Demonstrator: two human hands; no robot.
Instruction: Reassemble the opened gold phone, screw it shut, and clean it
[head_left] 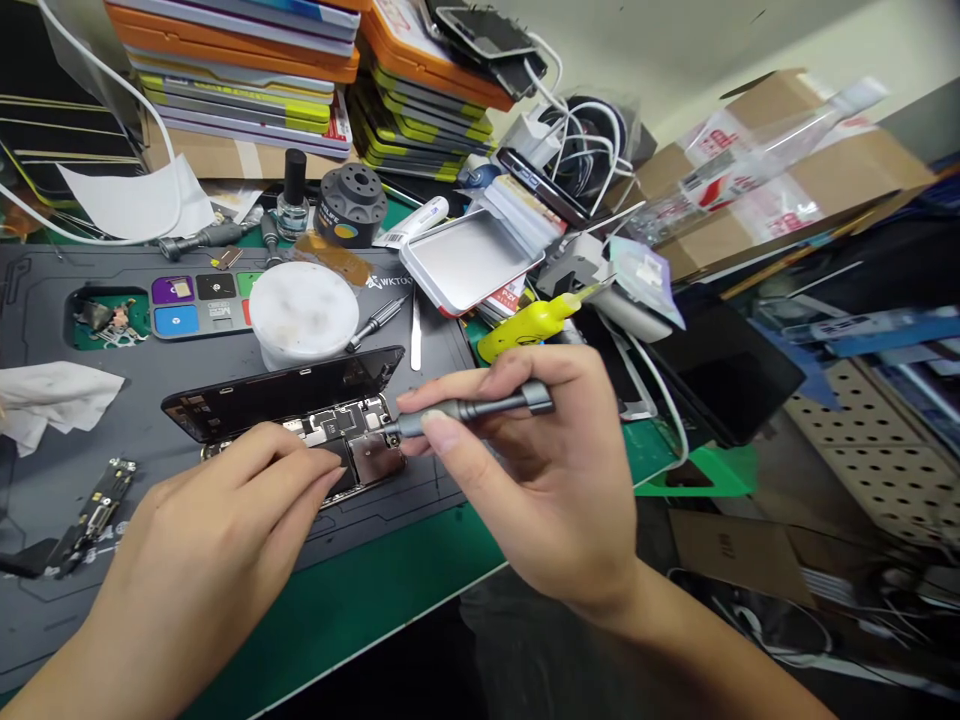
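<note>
An opened smartphone (379, 455) lies on the grey work mat, its circuit board and battery bared. Its dark screen (285, 390) stands tilted up along the far side. Between the thumb and fingers of my right hand (555, 480) is a grey screwdriver (480, 405), lying nearly level. The driver's tip meets the right end of the phone's board; the exact spot is too small to make out. My left hand (225, 520) is closed, its fingertips pressed together against the phone's middle and left part, which they partly cover.
Behind the phone stand a round white container (304, 310), a second screwdriver (379, 322) and tweezers (416, 335). A metal tray (472, 262) and yellow bottle (525, 328) are at right. A small circuit part (94, 515) and white cloth (56, 400) lie left.
</note>
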